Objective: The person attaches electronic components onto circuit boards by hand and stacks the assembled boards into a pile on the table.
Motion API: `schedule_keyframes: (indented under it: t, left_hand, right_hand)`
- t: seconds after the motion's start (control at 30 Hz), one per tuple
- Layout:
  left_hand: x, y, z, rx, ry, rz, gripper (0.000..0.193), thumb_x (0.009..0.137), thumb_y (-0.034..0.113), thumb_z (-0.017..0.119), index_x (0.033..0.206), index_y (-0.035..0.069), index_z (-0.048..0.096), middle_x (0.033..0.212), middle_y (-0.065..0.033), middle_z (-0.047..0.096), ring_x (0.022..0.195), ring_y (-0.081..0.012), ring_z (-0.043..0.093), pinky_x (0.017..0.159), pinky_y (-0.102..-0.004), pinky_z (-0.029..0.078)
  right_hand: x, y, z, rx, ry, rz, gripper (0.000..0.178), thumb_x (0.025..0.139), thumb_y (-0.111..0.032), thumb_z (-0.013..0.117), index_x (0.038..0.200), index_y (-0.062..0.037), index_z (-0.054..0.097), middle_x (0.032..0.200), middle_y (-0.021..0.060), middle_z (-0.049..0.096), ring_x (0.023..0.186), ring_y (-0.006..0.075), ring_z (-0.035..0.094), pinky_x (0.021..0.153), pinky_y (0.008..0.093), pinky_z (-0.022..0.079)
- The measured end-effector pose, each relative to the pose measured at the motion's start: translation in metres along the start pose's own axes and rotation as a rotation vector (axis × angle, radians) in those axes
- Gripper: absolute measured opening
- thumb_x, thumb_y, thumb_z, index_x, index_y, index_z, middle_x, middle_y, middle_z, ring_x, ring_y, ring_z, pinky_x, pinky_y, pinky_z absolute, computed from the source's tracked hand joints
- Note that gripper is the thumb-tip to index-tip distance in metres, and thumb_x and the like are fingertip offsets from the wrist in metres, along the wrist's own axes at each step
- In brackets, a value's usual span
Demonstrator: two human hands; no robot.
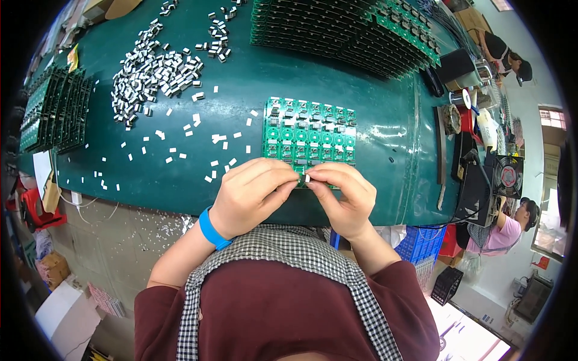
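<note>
Head view shows both hands meeting at the near edge of a green circuit board panel (310,129), which lies flat on the green table (379,156). The small black-and-white block (307,178) is at the fingertips of the right hand (346,195), above the nearest row of the panel; the right hand is the nearer one. Its thumb and index finger are almost closed and appear to pinch this block. The left hand (256,189) comes from the other side, with thumb and index brought close together just beside the block; I cannot tell if it grips anything. The long axis of the block seems to point away from the body, but it is too small to be sure. The panel's rows run from left to right, and its far edge lies well beyond the fingers. On the right, bare table surface gives wide room; on the left there are scattered white pieces (195,120), and farther a heap of similar blocks (153,75). Behind the panel, a large board stack (325,36) limits the far side.
</note>
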State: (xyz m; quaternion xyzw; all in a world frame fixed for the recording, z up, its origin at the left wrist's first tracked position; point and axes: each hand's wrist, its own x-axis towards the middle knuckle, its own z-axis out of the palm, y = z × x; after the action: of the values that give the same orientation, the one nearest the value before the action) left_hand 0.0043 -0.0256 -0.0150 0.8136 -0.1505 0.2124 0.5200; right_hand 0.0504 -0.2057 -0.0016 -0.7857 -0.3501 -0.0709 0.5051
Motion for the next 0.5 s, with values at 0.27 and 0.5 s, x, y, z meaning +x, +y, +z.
schedule_keyframes:
  t: [0.27,0.5]
  left_hand:
    - [0.002,-0.001,-0.001,-0.031,-0.071,0.016,0.015,0.070,-0.001,0.068,0.082,0.002,0.060,0.082,-0.0097,0.062,0.075,-0.0260,0.063,0.066,-0.0342,0.051]
    - [0.028,-0.058,-0.072,0.801,0.072,-0.162,0.016,0.086,0.005,0.054,0.101,0.000,0.057,0.099,-0.0148,0.058,0.092,-0.0328,0.055,0.078,-0.0405,0.045]
  right_hand:
    - [0.004,0.003,-0.008,-0.002,-0.040,0.071,0.019,0.070,0.004,0.072,0.088,-0.0010,0.066,0.086,0.0104,0.067,0.075,0.0206,0.065,0.065,0.0284,0.052]
    - [0.036,0.058,-0.069,-0.449,-0.146,0.012,0.015,0.074,0.002,0.066,0.089,-0.0011,0.066,0.086,0.0110,0.065,0.077,0.0250,0.065,0.067,0.0309,0.052]
